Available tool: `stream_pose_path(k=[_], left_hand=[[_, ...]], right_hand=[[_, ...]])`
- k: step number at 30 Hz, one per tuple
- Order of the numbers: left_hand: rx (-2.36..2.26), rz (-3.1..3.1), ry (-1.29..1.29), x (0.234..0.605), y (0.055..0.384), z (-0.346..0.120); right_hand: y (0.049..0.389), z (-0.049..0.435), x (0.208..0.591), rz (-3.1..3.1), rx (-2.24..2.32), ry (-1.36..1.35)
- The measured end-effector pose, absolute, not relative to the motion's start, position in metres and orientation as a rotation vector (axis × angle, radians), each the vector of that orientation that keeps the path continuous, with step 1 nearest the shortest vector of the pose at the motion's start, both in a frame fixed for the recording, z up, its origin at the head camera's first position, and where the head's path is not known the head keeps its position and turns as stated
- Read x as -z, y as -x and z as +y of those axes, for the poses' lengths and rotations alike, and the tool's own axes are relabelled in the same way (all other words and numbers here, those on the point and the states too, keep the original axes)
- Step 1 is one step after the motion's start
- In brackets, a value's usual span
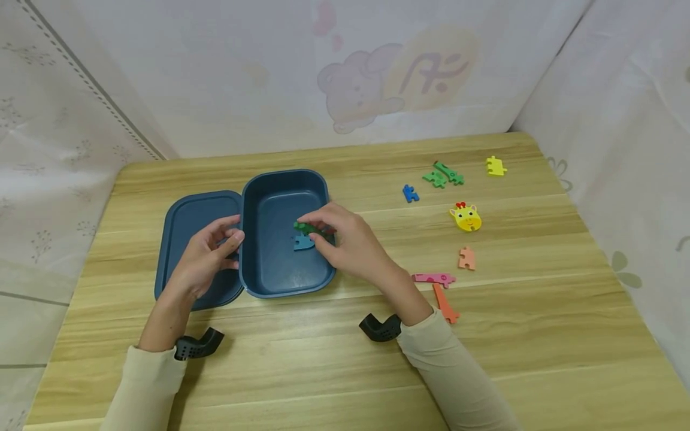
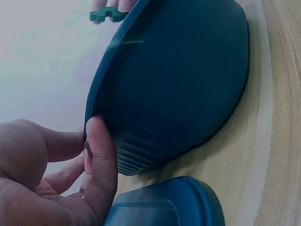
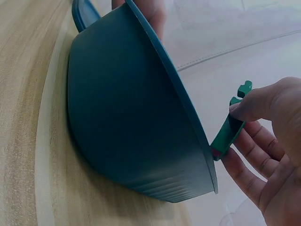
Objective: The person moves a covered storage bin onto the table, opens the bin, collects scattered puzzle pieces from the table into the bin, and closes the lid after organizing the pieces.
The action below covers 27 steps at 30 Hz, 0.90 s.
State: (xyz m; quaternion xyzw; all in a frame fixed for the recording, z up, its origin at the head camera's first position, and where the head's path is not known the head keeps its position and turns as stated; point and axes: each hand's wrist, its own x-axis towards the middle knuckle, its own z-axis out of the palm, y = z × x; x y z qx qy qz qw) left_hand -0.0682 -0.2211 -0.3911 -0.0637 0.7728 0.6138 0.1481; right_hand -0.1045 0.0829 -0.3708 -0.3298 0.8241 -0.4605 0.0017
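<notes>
My left hand (image 1: 207,254) pinches the left rim of a dark blue plastic box (image 1: 280,281), thumb on one side and fingers on the other, as the left wrist view shows. Over the box's right side, my right hand (image 1: 350,239) holds a green puzzle piece (image 3: 229,127) between thumb and fingers. One dark red end of that piece is right at the rim in the right wrist view. A light blue puzzle piece (image 1: 303,242) lies inside the box, partly covered by the right fingers in the head view.
The box's blue lid (image 1: 202,215) lies left of it on the wooden table. Scattered at the right are green pieces (image 1: 448,173), a blue piece (image 1: 411,193), a yellow piece (image 1: 495,166), a giraffe head (image 1: 466,218), a peach piece (image 1: 466,258), a pink piece (image 1: 433,279) and an orange piece (image 1: 444,305).
</notes>
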Motion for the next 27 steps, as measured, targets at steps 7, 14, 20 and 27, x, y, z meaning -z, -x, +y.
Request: stream_pose_path(k=[7, 14, 20, 27], left_hand=[[-1.772, 2.221, 0.189, 0.3924, 0.0676, -0.2216], [-1.774, 2.227, 0.19, 0.3938, 0.0671, -0.2223], [-1.774, 2.229, 0.178, 0.3934, 0.0673, -0.2225], [-1.774, 2.227, 0.172, 0.3917, 0.0682, -0.2217]], right_hand=[[0.1036, 0.081, 0.3732, 2.586, 1.423, 1.059], [0.1032, 0.081, 0.3745, 2.58, 1.432, 1.074], [0.1027, 0.0836, 0.3729, 2.624, 1.382, 1.052], [0.1032, 0.0851, 0.3735, 2.673, 1.338, 1.066]])
